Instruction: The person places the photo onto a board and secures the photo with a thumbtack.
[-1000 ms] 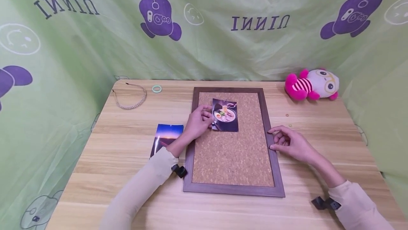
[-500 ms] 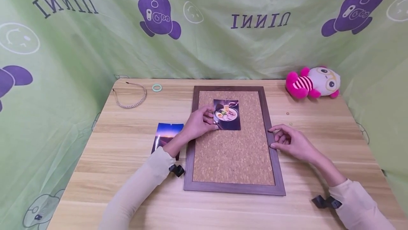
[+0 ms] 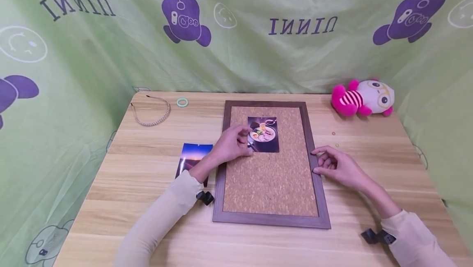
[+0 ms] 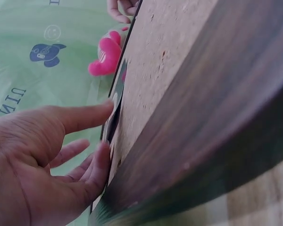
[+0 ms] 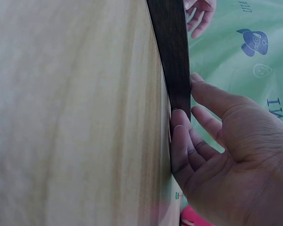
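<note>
Left grip (image 3: 230,143) loosely spread, empty, by food photo (image 3: 264,134), right grip (image 3: 338,166) loosely bent, touching board (image 3: 271,185), both longest front-to-back, photo top at back

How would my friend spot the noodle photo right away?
On the wooden table lies a corkboard in a brown frame. On the corkboard's upper half, by the left hand, is a small noodle photo. It shows a bowl with egg, while the other photo, off the corkboard, shows a blue sky.
</note>
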`<state>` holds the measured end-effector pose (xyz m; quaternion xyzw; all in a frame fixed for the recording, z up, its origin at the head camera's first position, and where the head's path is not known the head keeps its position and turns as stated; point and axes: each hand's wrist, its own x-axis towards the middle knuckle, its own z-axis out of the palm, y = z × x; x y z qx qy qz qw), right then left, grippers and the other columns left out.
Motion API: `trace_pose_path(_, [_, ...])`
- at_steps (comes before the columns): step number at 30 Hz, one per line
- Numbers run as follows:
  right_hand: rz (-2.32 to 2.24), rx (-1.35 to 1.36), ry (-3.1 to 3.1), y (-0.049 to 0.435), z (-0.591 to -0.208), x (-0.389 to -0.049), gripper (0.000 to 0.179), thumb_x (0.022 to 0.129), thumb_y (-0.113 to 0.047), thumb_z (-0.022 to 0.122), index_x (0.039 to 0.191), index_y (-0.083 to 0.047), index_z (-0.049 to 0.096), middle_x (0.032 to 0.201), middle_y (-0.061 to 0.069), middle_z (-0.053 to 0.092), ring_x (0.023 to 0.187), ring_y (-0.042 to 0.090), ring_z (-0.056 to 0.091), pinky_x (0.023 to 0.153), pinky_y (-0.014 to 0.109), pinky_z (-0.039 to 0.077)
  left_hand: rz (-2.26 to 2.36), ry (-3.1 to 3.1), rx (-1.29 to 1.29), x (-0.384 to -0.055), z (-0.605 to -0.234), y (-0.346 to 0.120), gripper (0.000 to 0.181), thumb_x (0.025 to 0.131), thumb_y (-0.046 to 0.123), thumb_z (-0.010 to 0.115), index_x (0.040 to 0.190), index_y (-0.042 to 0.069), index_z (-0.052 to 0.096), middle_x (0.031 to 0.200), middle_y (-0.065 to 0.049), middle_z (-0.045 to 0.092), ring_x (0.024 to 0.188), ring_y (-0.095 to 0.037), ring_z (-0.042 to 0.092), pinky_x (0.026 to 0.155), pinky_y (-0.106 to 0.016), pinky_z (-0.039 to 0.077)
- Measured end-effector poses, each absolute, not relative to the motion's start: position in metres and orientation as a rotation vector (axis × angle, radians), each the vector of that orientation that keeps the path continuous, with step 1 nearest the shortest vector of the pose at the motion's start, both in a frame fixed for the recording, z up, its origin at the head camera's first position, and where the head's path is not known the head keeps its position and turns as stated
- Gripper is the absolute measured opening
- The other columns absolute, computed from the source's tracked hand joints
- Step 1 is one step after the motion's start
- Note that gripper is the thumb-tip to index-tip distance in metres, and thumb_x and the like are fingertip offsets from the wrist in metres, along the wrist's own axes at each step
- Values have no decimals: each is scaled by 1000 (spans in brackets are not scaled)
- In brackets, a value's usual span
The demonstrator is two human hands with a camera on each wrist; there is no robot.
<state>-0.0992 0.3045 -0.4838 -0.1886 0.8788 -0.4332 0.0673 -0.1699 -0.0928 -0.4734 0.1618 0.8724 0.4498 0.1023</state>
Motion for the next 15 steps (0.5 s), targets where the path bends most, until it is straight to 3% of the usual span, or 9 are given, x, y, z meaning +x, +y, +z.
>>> trace_pose_path(3, [-1304,-563,2648,305,-485,-98,53,87,-3,92,136,-2,70,98,6,72,78,6,65,65,22,59,1202,2659,637,-178,-491,-99,82,76,23,104,148,11,67,145,-13,62,135,-35,59,116,-50,52])
trace_pose_path(6, [-1308,-556,2646,306,-485,-97,53,88,-3,92,136,-2,70,98,6,72,78,6,65,65,22,59,1086,2685,778,-186,-502,-106,90,77,34,102,156,15,63,167,-13,51,159,-42,38,133,-60,30])
trace_pose_path(10, [-1312,-552,2648,306,-484,-97,53,88,-3,92,136,-2,70,98,6,72,79,6,65,66,22,59,933,2655,904,-184,-489,-108,91,90,39,93,167,13,52,179,-20,33,169,-46,19,139,-59,7])
trace_pose_path(15, [-1311,-565,2646,304,-483,-98,52,88,-3,92,136,-2,70,98,6,72,79,6,65,66,22,59,791,2672,937,-177,-476,-108,85,98,40,85,168,8,48,179,-21,31,169,-45,17,139,-57,3])
